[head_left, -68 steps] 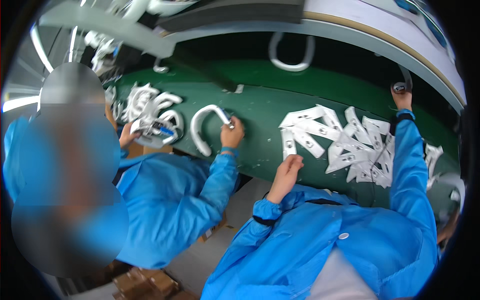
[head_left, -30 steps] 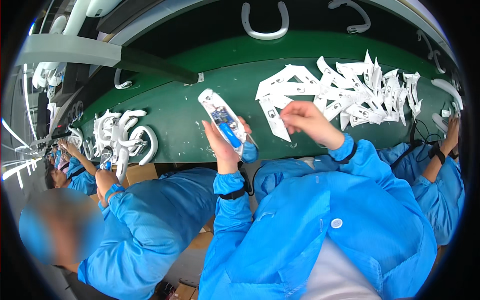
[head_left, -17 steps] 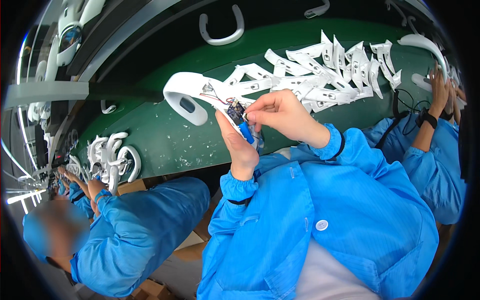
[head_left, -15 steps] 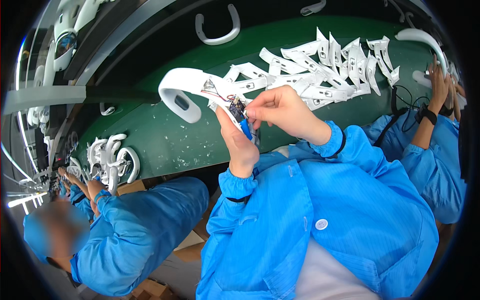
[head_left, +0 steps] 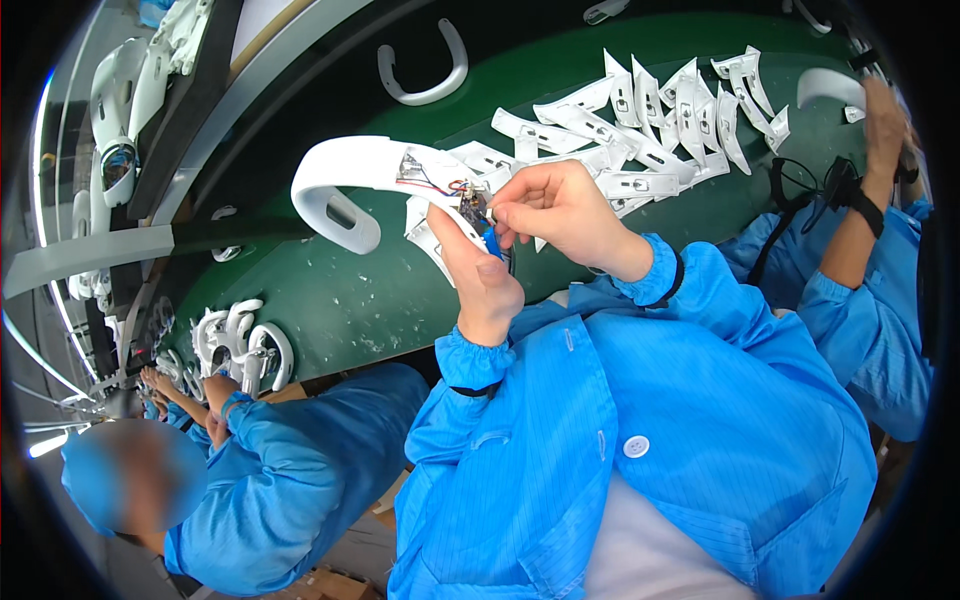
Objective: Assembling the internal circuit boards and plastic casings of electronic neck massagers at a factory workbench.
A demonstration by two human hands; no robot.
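Observation:
A white U-shaped neckband housing (head_left: 340,165) is held up over the green bench, its curved end pointing left and its inside open near my fingers. My left hand (head_left: 478,275) is closed round the near end from below. In the opening sit a small dark circuit board (head_left: 470,208), thin red and dark wires (head_left: 425,182) and a blue part (head_left: 491,240) that looks like a battery. My right hand (head_left: 560,208) pinches at the board's right edge with thumb and forefinger. What lies between those fingertips is too small to make out.
Several white curved cover pieces (head_left: 640,185) lie heaped on the green bench (head_left: 340,300) beyond my hands. Another U-shaped housing (head_left: 425,95) lies at the back. White housings (head_left: 240,345) are piled at left by a co-worker (head_left: 290,470); another co-worker's arm (head_left: 865,220) is at right.
The view has shifted slightly, and the housing appears a little further left. My right fingers stay pinched at the board. The right co-worker's white curved piece sits lower by their hand.

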